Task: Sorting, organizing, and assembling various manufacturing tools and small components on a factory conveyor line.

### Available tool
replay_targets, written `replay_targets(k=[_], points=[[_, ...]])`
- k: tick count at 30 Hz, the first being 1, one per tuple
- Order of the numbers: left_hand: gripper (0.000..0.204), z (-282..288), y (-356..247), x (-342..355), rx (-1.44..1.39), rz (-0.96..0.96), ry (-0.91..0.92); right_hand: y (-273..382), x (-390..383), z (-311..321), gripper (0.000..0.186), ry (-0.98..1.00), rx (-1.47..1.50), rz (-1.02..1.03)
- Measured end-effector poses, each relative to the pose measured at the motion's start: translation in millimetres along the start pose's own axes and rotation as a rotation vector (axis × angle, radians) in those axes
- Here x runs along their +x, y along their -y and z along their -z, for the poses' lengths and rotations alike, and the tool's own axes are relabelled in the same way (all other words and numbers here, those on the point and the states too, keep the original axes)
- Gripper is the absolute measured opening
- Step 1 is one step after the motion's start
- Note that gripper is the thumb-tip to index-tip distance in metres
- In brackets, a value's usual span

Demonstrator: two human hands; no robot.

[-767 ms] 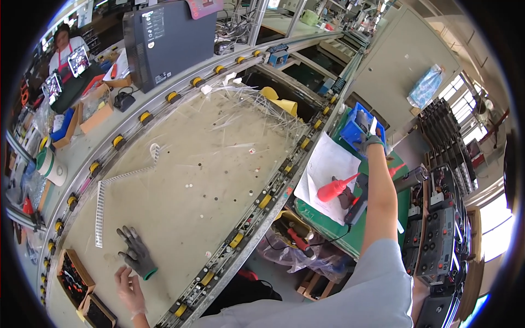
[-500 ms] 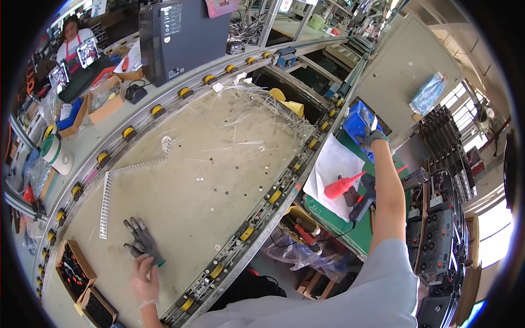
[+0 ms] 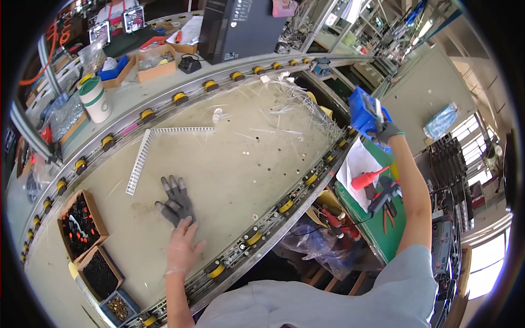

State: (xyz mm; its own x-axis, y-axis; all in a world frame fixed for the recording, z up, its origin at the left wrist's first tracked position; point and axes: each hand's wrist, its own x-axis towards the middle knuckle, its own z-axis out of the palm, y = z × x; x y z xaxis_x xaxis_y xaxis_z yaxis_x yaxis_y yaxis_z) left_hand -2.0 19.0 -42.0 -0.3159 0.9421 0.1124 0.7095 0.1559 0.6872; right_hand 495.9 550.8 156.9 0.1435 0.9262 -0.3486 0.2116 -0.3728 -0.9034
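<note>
My bare left hand [image 3: 185, 249], fingers apart, reaches to the cuff end of a loose grey glove [image 3: 176, 199] on the worktop [image 3: 229, 164]; whether it touches it I cannot tell. My gloved right hand [image 3: 387, 131] grips the near end of a blue plastic bin [image 3: 361, 109], which has some contents I cannot make out and looks raised. Below it, on a green board [image 3: 385, 240], lie a white paper [image 3: 347, 169], a red squeeze bottle [image 3: 362, 180], a glue gun [image 3: 383, 197] and pliers [image 3: 387, 221].
Small-parts boxes [image 3: 82, 224] stand at the near left, a white segmented strip [image 3: 139, 161] beyond them. Roller rails [image 3: 251, 238] border the worktop. A person [image 3: 116, 10] is at the back bench. A grey machine rack [image 3: 443, 240] stands at the right.
The view has turned. My left hand has moved up to the glove and spread its fingers. The blue bin in my right hand has shifted up, away from the paper.
</note>
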Motion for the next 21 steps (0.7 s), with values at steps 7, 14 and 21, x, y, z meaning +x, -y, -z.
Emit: replay_targets(k=[7, 14, 21], points=[[0.066, -11, 19, -19, 0.271, 0.092, 0.223, -30, -111, -149, 0.006, 0.33, -0.666, 0.341], [0.08, 8, 35, -19, 0.548, 0.616, 0.132, -160, -144, -241, 0.02, 0.673, -0.223, 0.264], [0.059, 26, 44, -25, 0.562, 0.682, -0.084, -221, -209, -261, 0.014, 0.914, -0.316, 0.404]])
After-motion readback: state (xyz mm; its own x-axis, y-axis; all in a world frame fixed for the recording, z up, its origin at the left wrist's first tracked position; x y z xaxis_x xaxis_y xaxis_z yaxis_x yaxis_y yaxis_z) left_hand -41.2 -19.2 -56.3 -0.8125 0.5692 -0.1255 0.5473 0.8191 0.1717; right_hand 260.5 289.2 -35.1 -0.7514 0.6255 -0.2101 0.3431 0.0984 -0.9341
